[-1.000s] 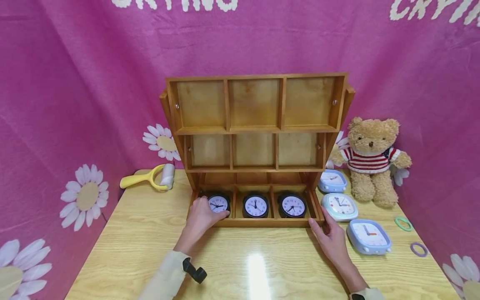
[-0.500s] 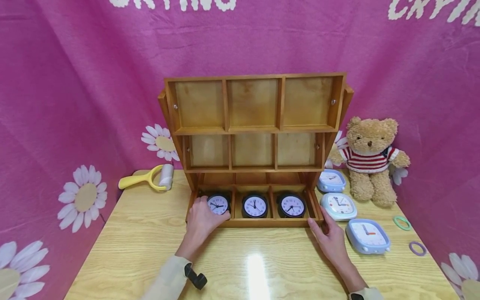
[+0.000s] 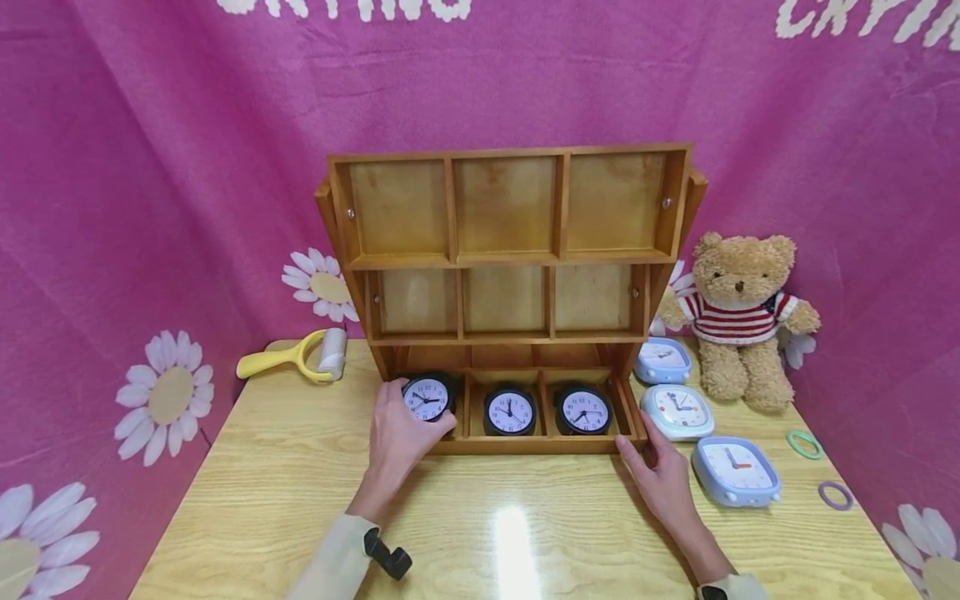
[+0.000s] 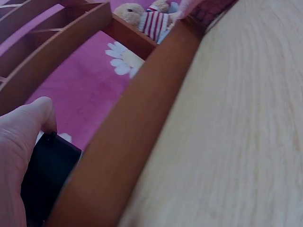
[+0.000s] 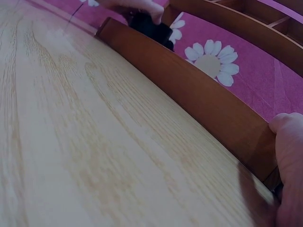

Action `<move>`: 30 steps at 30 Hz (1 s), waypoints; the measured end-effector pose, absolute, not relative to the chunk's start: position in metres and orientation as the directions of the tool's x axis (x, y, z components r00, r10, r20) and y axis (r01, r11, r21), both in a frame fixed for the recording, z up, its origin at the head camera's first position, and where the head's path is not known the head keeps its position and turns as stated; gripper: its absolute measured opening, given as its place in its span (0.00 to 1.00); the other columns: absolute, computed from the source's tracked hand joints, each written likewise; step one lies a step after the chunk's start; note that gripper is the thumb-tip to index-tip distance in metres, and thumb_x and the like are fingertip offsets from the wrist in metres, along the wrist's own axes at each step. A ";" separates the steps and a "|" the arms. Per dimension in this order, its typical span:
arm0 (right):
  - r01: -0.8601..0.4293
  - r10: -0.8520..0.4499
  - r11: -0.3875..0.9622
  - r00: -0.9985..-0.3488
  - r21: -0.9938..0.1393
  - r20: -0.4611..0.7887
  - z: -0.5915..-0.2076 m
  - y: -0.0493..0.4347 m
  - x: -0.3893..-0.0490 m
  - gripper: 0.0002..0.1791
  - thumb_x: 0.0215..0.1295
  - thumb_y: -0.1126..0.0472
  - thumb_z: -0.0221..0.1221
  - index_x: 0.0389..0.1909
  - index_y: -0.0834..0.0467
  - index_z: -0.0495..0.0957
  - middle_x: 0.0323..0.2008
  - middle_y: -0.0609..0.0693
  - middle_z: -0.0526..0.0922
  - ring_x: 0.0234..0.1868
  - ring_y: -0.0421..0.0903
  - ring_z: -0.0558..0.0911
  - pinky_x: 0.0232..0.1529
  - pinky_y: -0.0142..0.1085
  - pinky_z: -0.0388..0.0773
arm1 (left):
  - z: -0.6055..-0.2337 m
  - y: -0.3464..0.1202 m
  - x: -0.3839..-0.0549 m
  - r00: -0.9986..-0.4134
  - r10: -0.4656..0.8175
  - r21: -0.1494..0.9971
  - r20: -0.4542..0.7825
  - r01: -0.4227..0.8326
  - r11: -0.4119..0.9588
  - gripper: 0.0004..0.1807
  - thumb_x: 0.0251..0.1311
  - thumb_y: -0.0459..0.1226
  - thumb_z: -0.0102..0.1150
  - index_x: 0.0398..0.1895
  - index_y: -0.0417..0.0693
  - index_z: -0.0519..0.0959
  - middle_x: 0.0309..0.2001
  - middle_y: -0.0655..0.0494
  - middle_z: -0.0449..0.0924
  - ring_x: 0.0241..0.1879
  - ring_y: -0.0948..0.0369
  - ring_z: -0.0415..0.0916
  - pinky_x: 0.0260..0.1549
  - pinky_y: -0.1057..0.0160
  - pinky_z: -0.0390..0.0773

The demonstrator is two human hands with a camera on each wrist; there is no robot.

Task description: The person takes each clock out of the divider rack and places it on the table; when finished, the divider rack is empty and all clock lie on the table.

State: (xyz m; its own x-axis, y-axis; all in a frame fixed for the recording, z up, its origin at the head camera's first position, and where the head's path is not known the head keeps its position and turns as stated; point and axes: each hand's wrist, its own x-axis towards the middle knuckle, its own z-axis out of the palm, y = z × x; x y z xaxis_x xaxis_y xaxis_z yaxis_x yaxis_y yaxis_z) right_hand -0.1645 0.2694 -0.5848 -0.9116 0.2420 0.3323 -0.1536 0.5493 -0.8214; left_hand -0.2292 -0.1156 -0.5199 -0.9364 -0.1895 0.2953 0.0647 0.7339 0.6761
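Observation:
A tiered wooden display rack (image 3: 517,447) stands on the table, its bottom tray split into three compartments. My left hand (image 3: 397,433) grips a round black alarm clock (image 3: 426,400) by its sides, at the left compartment. The clock is raised and tilted, its white dial facing up; in the left wrist view my thumb lies on the clock's dark casing (image 4: 49,172). Two matching clocks sit in the middle (image 3: 511,412) and right (image 3: 585,412) compartments. My right hand (image 3: 663,483) holds the tray's front right corner, thumb on the front and fingers along the side.
Blue-rimmed square clocks (image 3: 737,472) lie in a row right of the rack. A teddy bear (image 3: 744,321) in a striped shirt sits behind them. Two rings, green (image 3: 805,445) and purple (image 3: 836,496), lie at the right edge. A yellow-handled lint roller (image 3: 288,357) lies back left.
The left black clock has come up and slightly left in my left hand, tilting away from its compartment. My right hand stays at the tray's corner.

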 end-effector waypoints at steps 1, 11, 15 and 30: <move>-0.154 0.243 0.549 -0.911 -0.821 0.333 -0.584 0.270 -0.165 0.34 0.73 0.58 0.65 0.76 0.61 0.68 0.65 0.66 0.79 0.59 0.33 0.77 0.56 0.12 0.66 | -0.517 -0.117 -0.228 -0.933 -0.194 0.686 0.303 0.072 0.724 0.48 0.38 0.53 0.80 0.62 0.39 0.72 0.53 0.45 0.75 0.50 0.48 0.77 0.47 0.48 0.84; -0.173 0.247 0.537 -0.904 -0.826 0.350 -0.583 0.269 -0.167 0.34 0.72 0.60 0.66 0.75 0.62 0.69 0.62 0.66 0.82 0.53 0.26 0.76 0.54 0.13 0.68 | -0.500 -0.146 -0.209 -0.885 -0.239 0.704 0.400 0.129 0.698 0.44 0.37 0.51 0.82 0.58 0.40 0.75 0.51 0.46 0.77 0.49 0.50 0.76 0.48 0.47 0.82; -0.176 0.246 0.536 -0.903 -0.826 0.352 -0.582 0.268 -0.165 0.33 0.72 0.60 0.66 0.75 0.62 0.69 0.61 0.66 0.82 0.53 0.32 0.79 0.53 0.13 0.68 | -0.501 -0.163 -0.200 -0.865 -0.259 0.695 0.430 0.133 0.707 0.42 0.36 0.50 0.83 0.56 0.40 0.77 0.49 0.46 0.78 0.49 0.50 0.77 0.47 0.47 0.82; -0.193 0.241 0.541 -0.897 -0.819 0.370 -0.579 0.268 -0.164 0.33 0.71 0.62 0.66 0.74 0.64 0.70 0.62 0.68 0.81 0.57 0.52 0.82 0.54 0.12 0.68 | -0.504 -0.220 -0.182 -0.850 -0.342 0.685 0.400 0.030 0.728 0.40 0.39 0.46 0.83 0.55 0.36 0.77 0.48 0.41 0.79 0.48 0.45 0.78 0.46 0.43 0.79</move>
State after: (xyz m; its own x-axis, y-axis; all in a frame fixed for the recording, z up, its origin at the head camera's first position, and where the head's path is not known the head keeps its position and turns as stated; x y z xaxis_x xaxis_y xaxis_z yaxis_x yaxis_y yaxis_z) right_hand -0.1641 0.2676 -0.5793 -0.8973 0.2406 0.3700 -0.1926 0.5408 -0.8188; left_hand -0.1824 -0.2196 -0.5044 -0.8502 -0.3419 0.4003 0.0299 0.7278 0.6851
